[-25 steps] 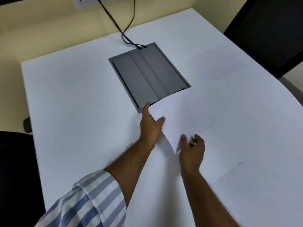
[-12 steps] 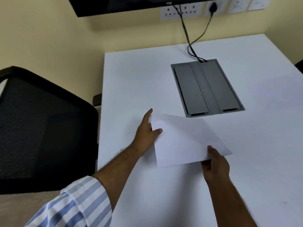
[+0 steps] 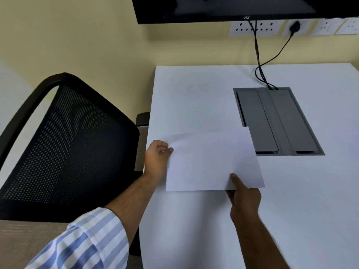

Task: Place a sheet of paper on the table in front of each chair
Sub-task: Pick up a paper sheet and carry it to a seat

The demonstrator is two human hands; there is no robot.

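A blank white sheet of paper is held just over the white table, near its left edge. My left hand pinches the sheet's left edge. My right hand grips its near right corner, thumb on top. A black mesh-backed chair stands to the left of the table, level with the sheet. The sheet's far right corner overlaps the grey cable box.
A grey cable box is set into the table at the right, with black cables running up to wall sockets. A dark screen hangs on the yellow wall above.
The sheet has been lifted and carried left toward the table's left edge by both hands. My left hand has closed on its left edge. The view has swung left, bringing the chair in.
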